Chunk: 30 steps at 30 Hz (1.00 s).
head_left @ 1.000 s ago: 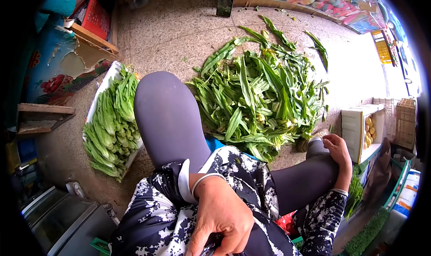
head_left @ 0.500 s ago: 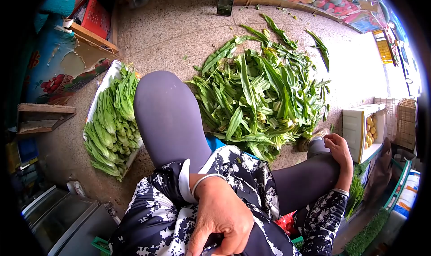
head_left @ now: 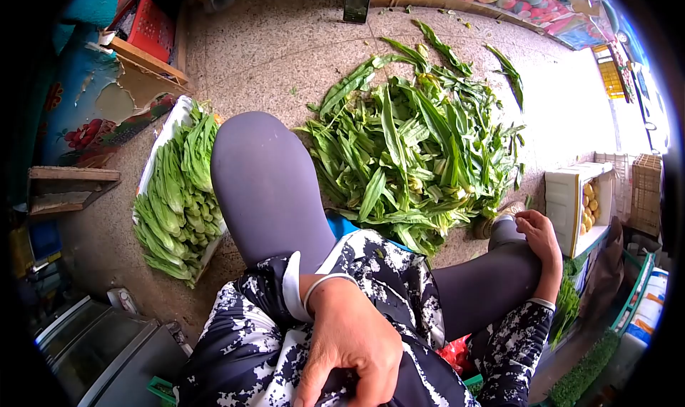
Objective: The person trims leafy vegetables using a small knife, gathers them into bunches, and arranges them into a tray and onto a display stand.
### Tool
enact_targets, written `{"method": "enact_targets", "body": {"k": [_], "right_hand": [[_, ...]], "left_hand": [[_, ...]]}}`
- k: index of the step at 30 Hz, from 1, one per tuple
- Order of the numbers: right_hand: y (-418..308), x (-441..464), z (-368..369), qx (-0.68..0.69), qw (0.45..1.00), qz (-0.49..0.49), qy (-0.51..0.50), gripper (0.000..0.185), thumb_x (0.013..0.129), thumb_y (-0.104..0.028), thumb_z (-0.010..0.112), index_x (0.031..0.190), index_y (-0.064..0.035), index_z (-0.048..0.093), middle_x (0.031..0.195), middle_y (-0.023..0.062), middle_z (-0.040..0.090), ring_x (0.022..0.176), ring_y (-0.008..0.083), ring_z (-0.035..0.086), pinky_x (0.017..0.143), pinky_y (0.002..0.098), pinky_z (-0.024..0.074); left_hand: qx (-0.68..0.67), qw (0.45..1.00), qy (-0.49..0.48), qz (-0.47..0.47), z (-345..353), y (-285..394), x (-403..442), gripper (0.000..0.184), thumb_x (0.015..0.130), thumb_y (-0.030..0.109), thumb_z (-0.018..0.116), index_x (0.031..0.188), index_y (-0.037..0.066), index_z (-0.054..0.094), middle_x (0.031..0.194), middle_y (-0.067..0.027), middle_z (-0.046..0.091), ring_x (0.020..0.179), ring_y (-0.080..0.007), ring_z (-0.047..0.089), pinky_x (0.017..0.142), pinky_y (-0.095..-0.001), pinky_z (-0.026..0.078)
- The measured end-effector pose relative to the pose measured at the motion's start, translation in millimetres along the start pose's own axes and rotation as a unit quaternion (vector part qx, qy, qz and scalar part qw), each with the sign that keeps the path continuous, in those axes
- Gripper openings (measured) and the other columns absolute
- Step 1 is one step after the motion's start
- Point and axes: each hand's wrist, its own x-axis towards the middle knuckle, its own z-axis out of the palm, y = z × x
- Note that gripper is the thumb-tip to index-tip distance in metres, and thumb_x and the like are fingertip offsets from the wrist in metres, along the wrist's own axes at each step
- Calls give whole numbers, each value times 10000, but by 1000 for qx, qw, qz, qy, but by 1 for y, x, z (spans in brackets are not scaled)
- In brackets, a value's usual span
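Note:
My left hand hangs bent at the wrist over my patterned jacket at the bottom. Its fingers curl in, and their tips pass out of view at the lower edge, so anything in them is hidden. My right hand rests on my right lower leg, fingers bent and drawn together, with nothing visible in them. A wide heap of long green leaves lies on the floor past my knees. Trimmed leafy stalks fill a white tray to the left of my raised left knee.
On the right stand a white foam box with yellow round produce and a plastic crate. A small dark object is on the floor at the top. At left are a wooden box, a red basket and a grey appliance.

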Motion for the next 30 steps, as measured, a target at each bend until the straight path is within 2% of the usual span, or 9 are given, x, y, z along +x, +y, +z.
{"method": "enact_targets", "body": {"k": [6,9,13,16,19,21,24,29,30], "right_hand": [[-2,-1,0,5,1000,6,-1,233,845,-143,579,975,50,595,785,72,625,722,113,568,679,253,463],[-2,-1,0,8,1000,11,-2,238,847,-147,580,980,50,593,789,71,625,724,114,570,685,256,465],[-2,-2,-2,15,1000,13,-14,235,861,-169,568,991,24,595,807,54,628,737,110,578,677,244,459],[-7,-1,-5,76,995,56,-33,234,872,-201,556,1000,-8,595,852,37,635,770,105,594,659,225,446],[2,1,-12,231,969,69,-49,290,895,-251,506,1093,-44,552,959,52,640,821,129,614,658,236,462],[11,3,-15,372,926,59,-21,355,890,-296,496,1140,-45,511,1000,89,620,819,149,604,664,270,480],[51,12,-17,529,843,80,50,298,874,-287,527,1068,-61,541,911,86,617,749,152,589,634,285,473],[115,11,-30,514,852,51,81,221,866,-270,544,920,-59,583,818,73,615,711,135,572,579,266,438],[123,5,-32,403,910,63,74,204,858,-246,545,898,-53,597,829,60,620,730,123,572,621,253,440]], "left_hand": [[-5,999,-42,-19,-4,-3,-4,345,690,305,764,825,20,624,731,-70,599,682,-235,582,580,-305,434],[57,997,-47,3,-6,7,3,464,701,502,688,663,60,551,706,-39,548,595,-234,541,460,-304,399],[169,962,211,-37,-2,43,-1,347,742,345,698,860,30,613,907,-97,584,744,-256,574,593,-307,453],[451,798,353,-188,12,63,-16,357,741,403,682,795,57,618,881,-57,601,711,-249,566,564,-304,451],[797,277,296,-447,14,113,-46,260,722,285,690,830,53,646,900,-64,612,785,-257,585,664,-351,472],[789,42,355,-499,10,125,-74,212,700,244,679,800,60,650,849,-76,615,761,-259,593,683,-362,465],[666,152,506,-526,10,134,-79,209,695,264,676,747,65,640,797,-89,610,733,-269,589,680,-359,462],[744,101,439,-493,3,118,-81,242,701,323,663,704,84,621,739,-67,585,752,-264,589,676,-373,449],[751,92,432,-491,3,116,-78,244,706,326,658,703,85,621,742,-68,582,765,-258,586,688,-376,439]]}}
